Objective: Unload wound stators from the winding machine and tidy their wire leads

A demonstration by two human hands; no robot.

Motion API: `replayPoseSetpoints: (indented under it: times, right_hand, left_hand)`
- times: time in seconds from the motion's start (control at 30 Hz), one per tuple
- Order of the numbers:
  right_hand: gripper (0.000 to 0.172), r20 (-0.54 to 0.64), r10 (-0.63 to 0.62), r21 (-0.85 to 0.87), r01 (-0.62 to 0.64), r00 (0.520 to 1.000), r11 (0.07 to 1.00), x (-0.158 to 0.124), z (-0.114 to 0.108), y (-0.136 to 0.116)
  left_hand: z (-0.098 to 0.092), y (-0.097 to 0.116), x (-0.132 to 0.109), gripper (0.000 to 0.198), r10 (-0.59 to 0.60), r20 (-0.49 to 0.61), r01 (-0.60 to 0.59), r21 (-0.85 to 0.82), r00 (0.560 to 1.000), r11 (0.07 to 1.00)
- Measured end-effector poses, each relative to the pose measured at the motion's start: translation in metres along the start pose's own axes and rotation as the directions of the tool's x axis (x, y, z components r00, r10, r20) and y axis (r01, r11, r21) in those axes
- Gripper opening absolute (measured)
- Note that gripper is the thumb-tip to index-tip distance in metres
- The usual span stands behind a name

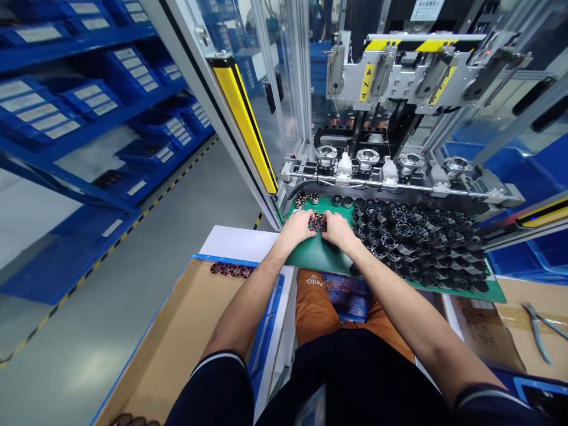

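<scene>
Both my hands rest on the green mat [323,257] in front of a winding machine. My left hand [298,226] is closed around a small wound ring part [313,224] with red-copper coils. My right hand [337,229] grips a second such part [323,222] right beside it; the two parts touch between my hands. A big heap of black ring parts [421,245] covers the mat to the right of my right hand. A few finished rings [306,198] lie just beyond my hands.
The machine's row of metal spindles [368,158] stands behind the mat, flanked by yellow light-curtain bars [246,121]. A cardboard-lined blue tray [190,331] at left holds a short row of wound rings [231,270]. Pliers [539,331] lie at right. Blue shelving [89,112] lines the aisle at left.
</scene>
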State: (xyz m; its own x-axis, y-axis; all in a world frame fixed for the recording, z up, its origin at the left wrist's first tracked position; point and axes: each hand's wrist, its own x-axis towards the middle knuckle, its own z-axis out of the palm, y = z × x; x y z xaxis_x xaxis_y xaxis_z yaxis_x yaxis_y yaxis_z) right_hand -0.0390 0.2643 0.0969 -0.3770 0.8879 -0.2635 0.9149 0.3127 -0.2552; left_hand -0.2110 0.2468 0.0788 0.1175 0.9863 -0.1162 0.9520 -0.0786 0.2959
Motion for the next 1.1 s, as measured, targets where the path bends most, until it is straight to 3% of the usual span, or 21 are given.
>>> replayPoseSetpoints:
  times: [0.23,0.3,0.4,0.47,0.53,0.6,0.67,0.77,0.83,0.9,1.0,1.1]
  right_hand:
    - [0.044,-0.003,-0.025,0.02,0.026,1.0,0.999,0.007,-0.009,-0.029]
    - [0.044,-0.011,-0.033,0.022,0.033,0.999,0.999,-0.005,-0.015,-0.031]
    - [0.058,-0.05,-0.11,0.028,0.112,0.993,0.993,-0.045,-0.025,-0.021]
    - [0.06,-0.14,-0.27,0.051,0.279,0.953,0.959,-0.083,-0.032,-0.004]
    - [0.045,-0.241,-0.372,0.109,0.406,0.896,0.907,-0.124,-0.04,0.025]
    - [0.028,-0.336,-0.332,0.216,0.415,0.881,0.884,-0.16,-0.053,0.063]
    - [0.016,-0.468,-0.205,0.263,0.357,0.859,0.897,-0.183,-0.068,0.108]
    - [0.014,-0.617,-0.121,0.104,0.233,0.778,0.967,-0.19,-0.088,0.166]
    - [0.015,-0.616,-0.169,-0.015,0.203,0.769,0.979,-0.186,-0.094,0.191]
    - [0.018,-0.565,-0.219,-0.077,0.213,0.795,0.974,-0.179,-0.095,0.203]
    - [0.019,-0.499,-0.259,-0.121,0.23,0.827,0.966,-0.171,-0.089,0.209]
    - [0.015,-0.494,-0.297,-0.132,0.267,0.817,0.955,-0.165,-0.084,0.209]
  left_hand:
    - [-0.015,-0.007,0.002,0.046,-0.041,0.022,0.04,0.033,0.999,0.999]
    - [-0.022,-0.004,-0.005,0.049,-0.039,0.024,0.038,0.045,0.999,0.998]
    - [-0.037,0.002,-0.02,0.068,-0.066,-0.02,0.067,0.066,0.998,0.996]
    - [-0.047,0.01,-0.031,0.063,-0.066,-0.151,0.071,0.032,0.986,0.997]
    - [-0.056,0.026,-0.042,0.052,0.038,-0.32,-0.068,-0.083,0.947,0.994]
    - [-0.062,0.05,-0.051,0.043,0.182,-0.439,-0.267,-0.141,0.88,0.953]
    - [-0.063,0.081,-0.054,0.038,0.298,-0.492,-0.414,-0.143,0.818,0.899]
    - [-0.055,0.126,-0.045,0.035,0.41,-0.499,-0.531,-0.122,0.763,0.839]
    - [-0.044,0.15,-0.035,0.031,0.478,-0.483,-0.586,-0.092,0.733,0.805]
    - [-0.032,0.168,-0.024,0.027,0.531,-0.457,-0.617,-0.052,0.714,0.785]
    - [-0.016,0.186,-0.013,0.022,0.559,-0.415,-0.612,0.004,0.718,0.791]
    - [-0.012,0.195,-0.01,0.018,0.554,-0.388,-0.59,0.032,0.736,0.807]
